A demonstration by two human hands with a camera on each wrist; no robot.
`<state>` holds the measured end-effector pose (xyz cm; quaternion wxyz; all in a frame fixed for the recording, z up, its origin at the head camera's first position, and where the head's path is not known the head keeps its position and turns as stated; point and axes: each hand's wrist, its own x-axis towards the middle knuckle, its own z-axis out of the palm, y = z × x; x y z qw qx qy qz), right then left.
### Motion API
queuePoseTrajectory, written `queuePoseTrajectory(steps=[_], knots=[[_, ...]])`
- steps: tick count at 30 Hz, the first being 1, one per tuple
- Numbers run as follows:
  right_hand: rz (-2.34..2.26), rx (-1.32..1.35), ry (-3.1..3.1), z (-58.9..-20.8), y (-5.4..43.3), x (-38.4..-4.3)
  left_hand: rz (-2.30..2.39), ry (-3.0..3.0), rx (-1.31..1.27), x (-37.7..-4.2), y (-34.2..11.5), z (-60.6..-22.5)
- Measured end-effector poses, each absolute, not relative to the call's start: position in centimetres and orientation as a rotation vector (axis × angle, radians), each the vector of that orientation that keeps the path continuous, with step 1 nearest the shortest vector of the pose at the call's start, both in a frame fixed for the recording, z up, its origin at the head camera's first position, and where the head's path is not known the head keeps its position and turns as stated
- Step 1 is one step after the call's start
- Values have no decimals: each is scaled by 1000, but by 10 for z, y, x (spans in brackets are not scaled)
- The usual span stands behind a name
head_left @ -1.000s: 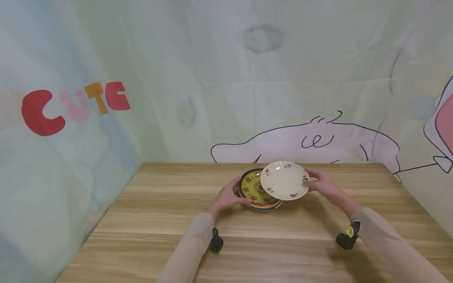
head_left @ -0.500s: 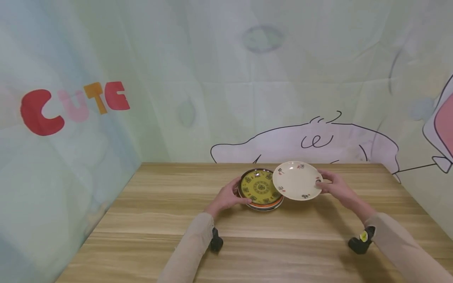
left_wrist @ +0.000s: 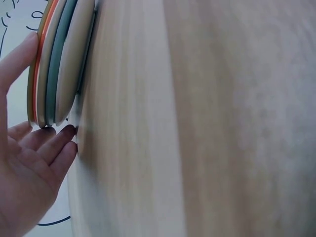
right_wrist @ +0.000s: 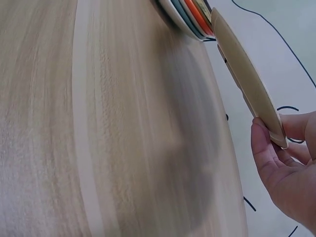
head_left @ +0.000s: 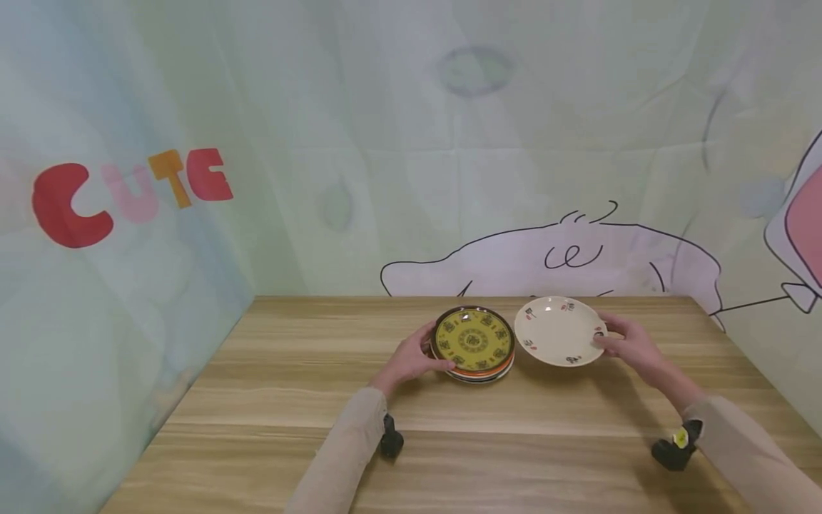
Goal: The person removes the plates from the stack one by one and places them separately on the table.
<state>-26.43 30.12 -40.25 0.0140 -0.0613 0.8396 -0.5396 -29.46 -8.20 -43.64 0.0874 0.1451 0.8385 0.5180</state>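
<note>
In the head view a stack of plates (head_left: 474,341) stands towards the far side of the table, with a yellow-green patterned plate on top. Orange, white and dark rims show beneath it. My left hand (head_left: 412,359) holds the stack at its left side, thumb at the top rim and fingers against the edges, as the left wrist view also shows. To the right of the stack, my right hand (head_left: 636,348) pinches a white plate (head_left: 560,332) with small printed figures by its right rim. In the right wrist view this plate (right_wrist: 251,79) is raised above the tabletop.
The wood-grain table (head_left: 449,457) ends at a printed cloth backdrop (head_left: 411,178) behind and at the sides. A shadow from the lifted plate and right hand falls on the tabletop. Both wrists carry a black device (head_left: 677,446).
The right hand has carried the white plate rightward, from overlapping the stack to beside it, fully uncovering the yellow-green plate. The left hand stays at the stack.
</note>
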Motion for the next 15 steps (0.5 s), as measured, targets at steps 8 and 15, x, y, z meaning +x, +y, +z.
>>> queuePoseTrajectory(steps=[8,15], knots=[[-1744,-188,2602,-409,303,-263,1560,2477,424,-293,-82,-434],[-1764,-154,2541,-414,300,-262,1530,2490,410,-295,-82,-437]])
